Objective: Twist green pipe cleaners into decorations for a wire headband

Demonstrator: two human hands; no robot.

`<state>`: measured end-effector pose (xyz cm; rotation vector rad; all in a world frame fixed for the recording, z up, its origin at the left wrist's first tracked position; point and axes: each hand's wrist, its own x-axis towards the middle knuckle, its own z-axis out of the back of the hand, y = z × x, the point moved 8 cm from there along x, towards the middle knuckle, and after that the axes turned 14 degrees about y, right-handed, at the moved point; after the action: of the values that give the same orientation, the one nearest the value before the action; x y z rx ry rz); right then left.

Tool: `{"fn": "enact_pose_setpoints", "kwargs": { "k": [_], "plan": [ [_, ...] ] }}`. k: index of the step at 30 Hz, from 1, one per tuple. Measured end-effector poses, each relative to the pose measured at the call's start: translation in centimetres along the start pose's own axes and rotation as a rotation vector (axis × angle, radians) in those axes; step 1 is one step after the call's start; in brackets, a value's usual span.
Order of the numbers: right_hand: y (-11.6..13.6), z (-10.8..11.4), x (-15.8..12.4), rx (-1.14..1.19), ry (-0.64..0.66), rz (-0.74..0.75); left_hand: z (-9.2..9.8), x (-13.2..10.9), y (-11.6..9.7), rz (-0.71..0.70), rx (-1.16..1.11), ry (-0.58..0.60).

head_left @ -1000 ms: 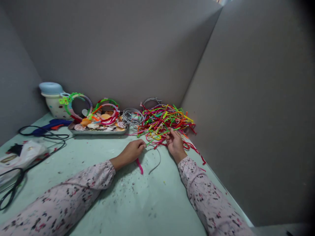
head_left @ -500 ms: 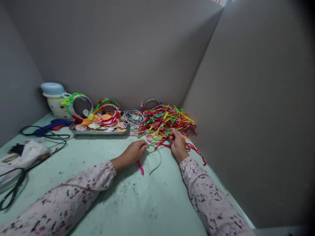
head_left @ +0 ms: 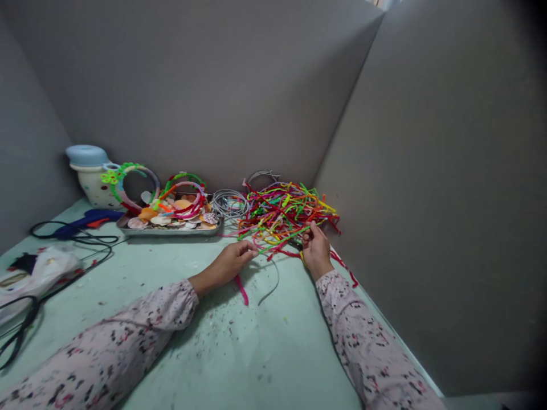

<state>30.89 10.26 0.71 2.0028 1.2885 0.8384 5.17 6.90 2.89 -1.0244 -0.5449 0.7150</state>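
Left hand [head_left: 231, 263] pinches a green stem [head_left: 280, 239]; right hand [head_left: 316, 250] grips its other end at the stem pile [head_left: 286, 210]. Tray [head_left: 171, 229] and wire coils [head_left: 231, 202] stand behind. Wall just right; bare bench [head_left: 256, 353] nearer.

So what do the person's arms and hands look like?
Both arms wear long, loose sleeves of pale pink cloth, speckled all over with small dark and reddish flecks. The left sleeve and the right sleeve each end in a gathered cuff at the wrist. The left hand and right hand are bare: no gloves, rings or watch show.
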Motion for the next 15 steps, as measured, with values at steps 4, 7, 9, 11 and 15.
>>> {"fn": "enact_pose_setpoints", "kwargs": {
  "k": [4, 7, 9, 11, 15],
  "plan": [
    [0.6, -0.1, -0.1, -0.006, -0.020, 0.020, -0.2, -0.1, -0.7, -0.029, -0.081, 0.012],
    [0.4, -0.2, -0.2, 0.000, -0.026, 0.002, -0.4, -0.1, -0.4, -0.014, -0.144, 0.033],
    [0.1, -0.1, -0.1, 0.009, -0.021, -0.014, -0.4, 0.0, 0.1, 0.002, -0.181, 0.037],
    [-0.1, 0.0, 0.0, 0.023, -0.018, -0.029, -0.5, 0.0, 0.5, 0.018, -0.211, 0.046],
    [-0.3, 0.2, 0.1, 0.050, -0.020, -0.045, -0.8, 0.0, 0.9, 0.015, -0.248, 0.081]
  ]
}}
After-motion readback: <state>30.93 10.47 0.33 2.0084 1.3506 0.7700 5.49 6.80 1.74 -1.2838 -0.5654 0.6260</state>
